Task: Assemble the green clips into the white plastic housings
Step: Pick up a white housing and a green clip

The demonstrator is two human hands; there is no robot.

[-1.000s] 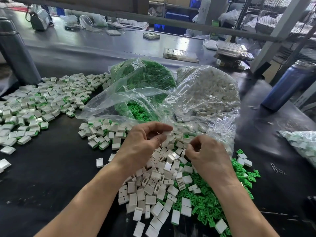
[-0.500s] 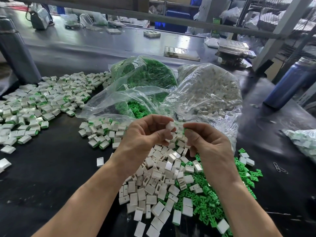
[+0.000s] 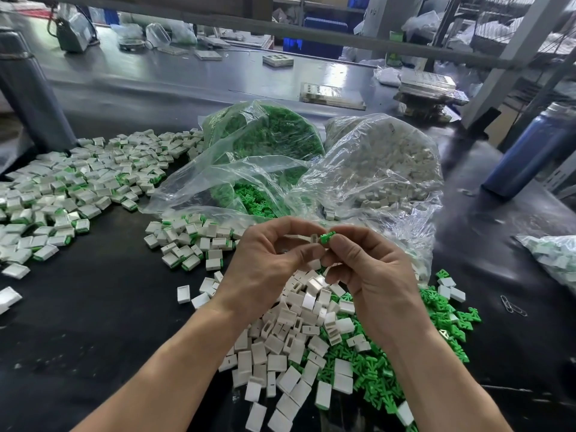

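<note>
Two clear bags (image 3: pixel 358 169) crowd behind; left hand (image 3: pixel 268 263) pinches a white housing (image 3: pixel 313 239), right hand (image 3: pixel 374 275) pinches a green clip (image 3: pixel 326 237).

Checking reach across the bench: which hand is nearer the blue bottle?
Right. The right hand is toward the blue bottle at the far right; the left hand is farther over, beyond the right.

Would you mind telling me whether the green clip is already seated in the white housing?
Not yet. The green clip, pinched by the right hand, sits exposed at the open end of the white housing held by the left hand.
</note>
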